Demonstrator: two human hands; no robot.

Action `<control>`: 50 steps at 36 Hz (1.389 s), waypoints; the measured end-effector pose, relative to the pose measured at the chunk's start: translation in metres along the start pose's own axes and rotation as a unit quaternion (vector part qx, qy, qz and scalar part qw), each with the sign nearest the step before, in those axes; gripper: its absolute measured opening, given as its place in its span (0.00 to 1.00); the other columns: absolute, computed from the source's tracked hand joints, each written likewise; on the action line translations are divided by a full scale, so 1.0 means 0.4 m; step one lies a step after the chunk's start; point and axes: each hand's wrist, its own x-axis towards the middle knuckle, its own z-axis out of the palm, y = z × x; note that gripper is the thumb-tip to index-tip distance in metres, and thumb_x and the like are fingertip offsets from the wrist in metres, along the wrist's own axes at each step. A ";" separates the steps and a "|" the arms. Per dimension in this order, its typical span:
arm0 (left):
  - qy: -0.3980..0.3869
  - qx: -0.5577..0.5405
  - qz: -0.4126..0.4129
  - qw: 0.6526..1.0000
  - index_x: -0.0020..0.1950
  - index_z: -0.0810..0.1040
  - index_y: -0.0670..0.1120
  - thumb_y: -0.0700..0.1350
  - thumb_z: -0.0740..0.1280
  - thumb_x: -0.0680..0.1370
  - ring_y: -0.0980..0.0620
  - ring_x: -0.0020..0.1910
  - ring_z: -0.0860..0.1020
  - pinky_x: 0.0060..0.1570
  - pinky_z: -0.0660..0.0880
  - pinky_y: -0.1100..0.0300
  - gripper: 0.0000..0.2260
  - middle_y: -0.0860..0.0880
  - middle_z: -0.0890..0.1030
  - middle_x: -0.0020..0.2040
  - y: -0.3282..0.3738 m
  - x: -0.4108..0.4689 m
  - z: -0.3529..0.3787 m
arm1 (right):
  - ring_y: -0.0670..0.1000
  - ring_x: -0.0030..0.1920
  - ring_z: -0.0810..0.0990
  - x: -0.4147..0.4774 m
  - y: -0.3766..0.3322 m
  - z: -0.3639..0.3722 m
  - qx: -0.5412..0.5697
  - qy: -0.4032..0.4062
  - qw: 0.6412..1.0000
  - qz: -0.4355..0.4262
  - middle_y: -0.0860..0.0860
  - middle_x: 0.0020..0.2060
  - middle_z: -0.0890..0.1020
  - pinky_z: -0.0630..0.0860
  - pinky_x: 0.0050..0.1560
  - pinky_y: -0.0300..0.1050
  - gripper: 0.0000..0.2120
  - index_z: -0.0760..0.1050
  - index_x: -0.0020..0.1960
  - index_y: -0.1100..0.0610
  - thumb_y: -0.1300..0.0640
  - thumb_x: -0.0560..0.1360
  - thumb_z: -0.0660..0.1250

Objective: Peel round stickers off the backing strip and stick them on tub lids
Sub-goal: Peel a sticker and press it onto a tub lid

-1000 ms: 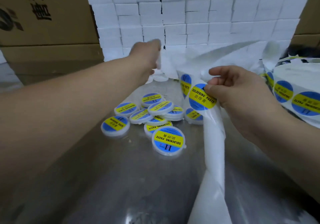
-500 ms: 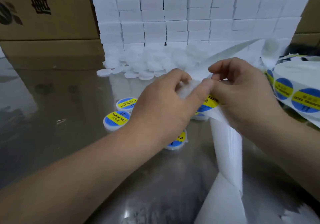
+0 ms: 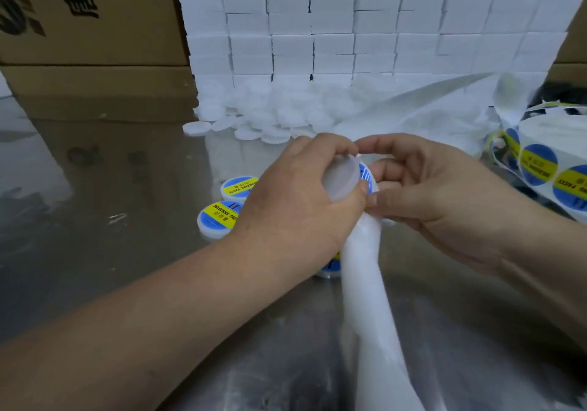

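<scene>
Head view hides most of the sticker (image 3: 365,174) behind the white tub (image 3: 340,179), which my left hand (image 3: 295,204) grips with curled fingers. My right hand (image 3: 425,194) seems to pinch the backing strip (image 3: 365,283) beside it.

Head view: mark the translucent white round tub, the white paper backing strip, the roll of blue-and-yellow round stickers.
translucent white round tub (image 3: 340,178), head view, its flat face.
white paper backing strip (image 3: 365,290), head view, bare hanging stretch.
roll of blue-and-yellow round stickers (image 3: 539,164), head view, one outer sticker.
</scene>
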 end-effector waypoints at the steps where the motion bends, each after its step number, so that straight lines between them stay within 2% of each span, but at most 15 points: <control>1: -0.005 -0.006 -0.002 1.000 0.47 0.70 0.61 0.52 0.62 0.68 0.66 0.48 0.68 0.46 0.63 0.77 0.09 0.60 0.73 0.47 0.001 0.000 -0.001 | 0.47 0.34 0.81 -0.001 -0.002 0.000 -0.011 0.005 1.000 -0.005 0.49 0.33 0.82 0.76 0.40 0.41 0.24 0.73 0.53 0.52 0.63 0.59 0.68; 5: -0.013 -0.032 -0.004 0.999 0.44 0.68 0.63 0.49 0.65 0.69 0.70 0.50 0.67 0.46 0.63 0.77 0.10 0.62 0.73 0.47 0.001 -0.002 -0.009 | 0.44 0.30 0.79 -0.004 -0.001 0.000 -0.051 0.035 0.998 -0.034 0.47 0.29 0.79 0.73 0.32 0.35 0.27 0.73 0.51 0.49 0.60 0.56 0.79; 8: -0.029 -0.023 0.000 0.999 0.46 0.69 0.63 0.48 0.66 0.69 0.70 0.50 0.68 0.46 0.65 0.77 0.12 0.64 0.73 0.46 0.001 -0.003 -0.006 | 0.45 0.29 0.78 -0.006 -0.006 0.000 -0.040 0.055 0.996 -0.058 0.47 0.28 0.79 0.73 0.31 0.36 0.16 0.72 0.51 0.49 0.64 0.68 0.70; 12: -0.019 -0.029 -0.005 0.999 0.46 0.72 0.62 0.57 0.65 0.67 0.67 0.46 0.73 0.44 0.69 0.74 0.09 0.63 0.76 0.46 0.001 -0.004 -0.007 | 0.44 0.29 0.78 -0.013 -0.016 0.005 -0.036 0.059 0.993 -0.093 0.47 0.29 0.80 0.73 0.32 0.34 0.17 0.72 0.52 0.50 0.70 0.73 0.63; 14: -0.009 -0.022 -0.001 1.000 0.44 0.71 0.63 0.57 0.65 0.65 0.68 0.45 0.74 0.42 0.69 0.75 0.09 0.63 0.77 0.45 0.002 -0.004 -0.009 | 0.45 0.30 0.79 -0.018 -0.018 0.009 -0.023 0.054 0.993 -0.101 0.48 0.31 0.81 0.74 0.32 0.35 0.19 0.72 0.53 0.50 0.72 0.73 0.63; 18: -0.010 -0.030 -0.007 0.999 0.44 0.73 0.61 0.58 0.68 0.67 0.66 0.43 0.74 0.41 0.69 0.74 0.09 0.62 0.78 0.43 0.006 -0.006 -0.010 | 0.46 0.31 0.78 -0.024 -0.019 0.011 -0.038 0.043 0.991 -0.120 0.48 0.33 0.81 0.76 0.33 0.38 0.20 0.72 0.53 0.46 0.66 0.67 0.62; 26: -0.025 -0.155 -0.097 0.983 0.46 0.79 0.54 0.50 0.69 0.69 0.59 0.43 0.80 0.45 0.78 0.60 0.07 0.57 0.82 0.42 0.007 0.007 -0.022 | 0.54 0.31 0.73 -0.022 -0.011 0.008 -0.132 0.060 0.977 -0.154 0.45 0.39 0.81 0.75 0.34 0.41 0.21 0.73 0.52 0.38 0.63 0.68 0.62; 30: 0.020 -0.195 -0.120 0.973 0.41 0.80 0.53 0.47 0.68 0.73 0.58 0.39 0.78 0.42 0.76 0.60 0.02 0.56 0.81 0.37 -0.005 0.019 -0.022 | 0.46 0.29 0.69 -0.019 -0.009 0.002 -0.156 0.076 0.971 -0.166 0.43 0.38 0.79 0.70 0.31 0.36 0.23 0.73 0.50 0.36 0.64 0.67 0.60; 36: 0.152 -0.221 -0.150 0.952 0.39 0.79 0.51 0.52 0.67 0.73 0.55 0.33 0.77 0.35 0.75 0.61 0.06 0.57 0.78 0.32 -0.024 0.041 -0.036 | 0.47 0.27 0.67 -0.015 -0.005 -0.003 -0.181 0.119 0.964 -0.154 0.37 0.44 0.78 0.69 0.30 0.37 0.24 0.73 0.49 0.34 0.63 0.65 0.60; 38: 0.200 -0.210 -0.144 0.946 0.39 0.77 0.52 0.52 0.64 0.76 0.61 0.30 0.74 0.29 0.72 0.69 0.08 0.59 0.76 0.30 -0.027 0.048 -0.043 | 0.47 0.26 0.66 -0.016 -0.006 -0.004 -0.197 0.134 0.959 -0.152 0.37 0.46 0.78 0.68 0.28 0.35 0.26 0.73 0.50 0.35 0.65 0.65 0.59; 40: 0.216 -0.192 -0.134 0.948 0.40 0.75 0.54 0.53 0.62 0.77 0.65 0.29 0.72 0.27 0.69 0.73 0.08 0.59 0.76 0.31 -0.028 0.052 -0.050 | 0.46 0.24 0.63 -0.021 -0.010 0.000 -0.204 0.148 0.956 -0.151 0.44 0.36 0.78 0.65 0.25 0.33 0.26 0.75 0.48 0.36 0.65 0.64 0.57; 42: 0.207 -0.164 -0.118 0.957 0.41 0.75 0.54 0.54 0.62 0.76 0.66 0.31 0.71 0.29 0.67 0.75 0.07 0.59 0.76 0.33 -0.029 0.050 -0.049 | 0.45 0.22 0.61 -0.026 -0.016 0.006 -0.214 0.156 0.952 -0.150 0.50 0.24 0.68 0.61 0.23 0.32 0.24 0.78 0.45 0.38 0.65 0.63 0.56; 44: 0.190 -0.123 -0.094 0.970 0.46 0.75 0.54 0.55 0.63 0.76 0.67 0.36 0.72 0.33 0.67 0.77 0.06 0.59 0.76 0.39 -0.026 0.042 -0.043 | 0.45 0.22 0.61 -0.028 -0.019 0.011 -0.220 0.153 0.953 -0.140 0.51 0.22 0.66 0.59 0.22 0.31 0.22 0.80 0.40 0.43 0.67 0.65 0.57; 47: 0.162 -0.057 -0.048 0.984 0.50 0.72 0.57 0.58 0.66 0.73 0.64 0.47 0.73 0.44 0.67 0.74 0.09 0.60 0.76 0.47 -0.022 0.028 -0.035 | 0.45 0.25 0.67 -0.031 -0.019 0.020 -0.192 0.135 0.966 -0.105 0.48 0.25 0.77 0.64 0.24 0.31 0.24 0.80 0.33 0.48 0.74 0.67 0.55; 50: 0.155 -0.028 -0.022 0.987 0.49 0.71 0.59 0.60 0.65 0.67 0.62 0.49 0.72 0.49 0.68 0.70 0.14 0.59 0.75 0.48 -0.017 0.025 -0.035 | 0.46 0.29 0.75 -0.024 -0.026 0.024 -0.095 0.130 0.984 -0.078 0.48 0.26 0.81 0.71 0.30 0.34 0.19 0.81 0.29 0.52 0.70 0.66 0.58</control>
